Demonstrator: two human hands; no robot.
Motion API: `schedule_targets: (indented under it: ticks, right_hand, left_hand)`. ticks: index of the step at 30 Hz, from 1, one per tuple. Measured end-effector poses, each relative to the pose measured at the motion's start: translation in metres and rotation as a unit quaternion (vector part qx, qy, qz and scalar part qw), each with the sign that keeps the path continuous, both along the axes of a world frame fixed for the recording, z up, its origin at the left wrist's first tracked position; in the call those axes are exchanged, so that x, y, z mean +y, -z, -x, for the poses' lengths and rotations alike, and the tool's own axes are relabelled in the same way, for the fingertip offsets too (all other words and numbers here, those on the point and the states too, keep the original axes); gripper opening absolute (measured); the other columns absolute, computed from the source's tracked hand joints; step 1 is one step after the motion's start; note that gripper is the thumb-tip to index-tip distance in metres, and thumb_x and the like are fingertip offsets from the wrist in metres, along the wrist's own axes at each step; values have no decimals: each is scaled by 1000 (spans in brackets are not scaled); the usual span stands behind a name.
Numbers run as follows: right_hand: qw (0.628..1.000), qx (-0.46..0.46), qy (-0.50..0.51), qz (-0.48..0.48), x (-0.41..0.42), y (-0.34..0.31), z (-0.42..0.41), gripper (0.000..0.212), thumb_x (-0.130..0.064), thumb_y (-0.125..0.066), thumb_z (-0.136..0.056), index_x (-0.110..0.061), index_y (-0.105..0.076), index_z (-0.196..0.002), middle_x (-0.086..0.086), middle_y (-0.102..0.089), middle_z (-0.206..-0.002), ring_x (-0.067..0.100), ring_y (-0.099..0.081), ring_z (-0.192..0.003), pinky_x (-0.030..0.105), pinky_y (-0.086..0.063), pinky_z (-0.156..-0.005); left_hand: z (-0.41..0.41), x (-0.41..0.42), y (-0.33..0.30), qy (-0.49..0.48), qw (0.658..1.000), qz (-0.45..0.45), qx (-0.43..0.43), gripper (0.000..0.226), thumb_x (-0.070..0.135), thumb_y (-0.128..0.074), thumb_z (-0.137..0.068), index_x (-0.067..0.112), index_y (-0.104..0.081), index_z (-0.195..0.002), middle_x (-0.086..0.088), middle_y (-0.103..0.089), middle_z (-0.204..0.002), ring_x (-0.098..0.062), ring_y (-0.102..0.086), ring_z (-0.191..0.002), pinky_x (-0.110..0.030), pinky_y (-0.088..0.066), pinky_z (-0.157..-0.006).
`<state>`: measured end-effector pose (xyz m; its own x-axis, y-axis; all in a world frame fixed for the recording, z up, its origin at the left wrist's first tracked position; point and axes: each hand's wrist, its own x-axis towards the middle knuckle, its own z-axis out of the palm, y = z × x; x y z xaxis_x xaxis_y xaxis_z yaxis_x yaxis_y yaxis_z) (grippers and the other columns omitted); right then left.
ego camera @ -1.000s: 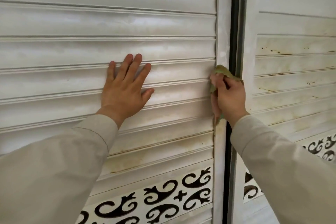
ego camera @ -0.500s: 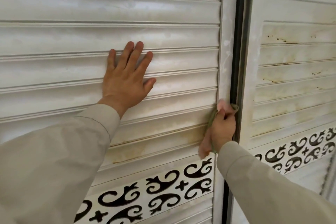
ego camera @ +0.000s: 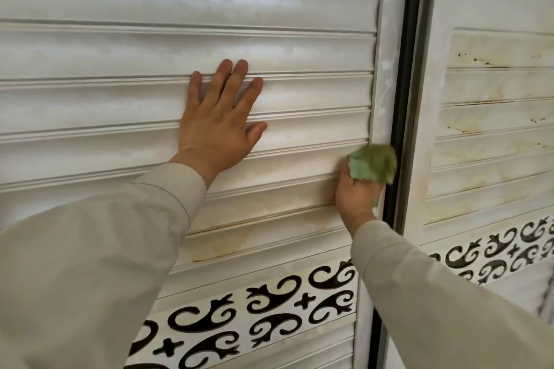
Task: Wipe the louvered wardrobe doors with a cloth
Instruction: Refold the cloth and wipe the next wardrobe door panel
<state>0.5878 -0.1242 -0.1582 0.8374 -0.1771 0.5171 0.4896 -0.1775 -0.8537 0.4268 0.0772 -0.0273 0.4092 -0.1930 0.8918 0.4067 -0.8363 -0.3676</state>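
Note:
A white louvered wardrobe door [ego camera: 120,45] fills the left of the view, and a second white louvered door [ego camera: 494,135] stands to its right. My left hand [ego camera: 217,120] presses flat on the left door's slats, fingers straight and spread. My right hand [ego camera: 356,193] grips a crumpled green cloth [ego camera: 373,165] against the right-hand upright edge of the left door, beside the dark gap. The cloth hides my right fingers.
A dark vertical gap [ego camera: 403,99] separates the two doors. Each door has a band of black scroll cut-outs [ego camera: 269,305] below the slats. Brown stains and specks mark the lower slats, most on the right door [ego camera: 491,64].
My right hand with the cloth went down the door's edge, then turned so the cloth now shows above the palm. My left hand stayed pressed on the slats.

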Motion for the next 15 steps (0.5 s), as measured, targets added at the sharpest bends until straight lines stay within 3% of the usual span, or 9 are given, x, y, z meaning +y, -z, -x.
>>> schedule_targets:
  ticks: [2, 4, 7, 9, 13, 15]
  right_hand:
    - [991, 109, -30, -73, -3, 33, 4, 67, -49, -50, -98, -8, -38, -150, 14, -35, -153, 30, -31, -141, 31, -14, -121]
    - [984, 160, -72, -38, -7, 65, 2, 80, -68, -36, -95, -12, -37, -151, 12, -35, -154, 31, -29, -143, 37, -13, -123]
    - [972, 219, -84, -8, -7, 80, -9, 115, -101, -15, -65, -18, -51, -137, 17, -59, -129, 36, -53, -123, 49, -40, -110]
    - [975, 211, -69, -1, -8, 61, -14, 124, -105, -12, -56, -21, -48, -140, 15, -57, -129, 38, -56, -119, 52, -47, -103]
    - [991, 113, -74, 12, -14, -17, -12, 116, -101, -18, -65, -20, -45, -144, 16, -40, -148, 39, -40, -135, 57, -33, -113]
    - [998, 42, -27, 22, -20, -46, 3, 84, -74, -27, -93, -7, -51, -138, 21, -38, -146, 35, -32, -137, 38, -23, -118]
  left_hand:
    - [-1, -1, 1, 7, 1000, -2, -4, 70, 60, -42, -97, 25, -29, -156, -5, -14, -166, -26, -9, -153, -58, -5, -120]
    - [-2, -1, 1, 7, 1000, -1, -7, 69, 60, -42, -96, 25, -30, -155, -5, -15, -166, -26, -9, -153, -58, -4, -120]
    - [-2, -2, 1, -2, 1000, 1, -7, 69, 61, -40, -97, 26, -29, -156, -4, -14, -166, -26, -8, -153, -58, -4, -120]
    - [0, -4, 1, -9, 1000, 7, 4, 70, 62, -38, -97, 27, -27, -156, -4, -11, -167, -25, -5, -154, -57, -3, -121]
    - [1, -5, 0, 1, 1000, 17, 11, 70, 60, -41, -97, 26, -26, -157, -4, -11, -167, -26, -5, -154, -59, -3, -121]
    - [1, -5, -1, 4, 1000, 16, 10, 71, 59, -41, -97, 26, -26, -157, -4, -11, -167, -26, -5, -154, -59, -3, -120]
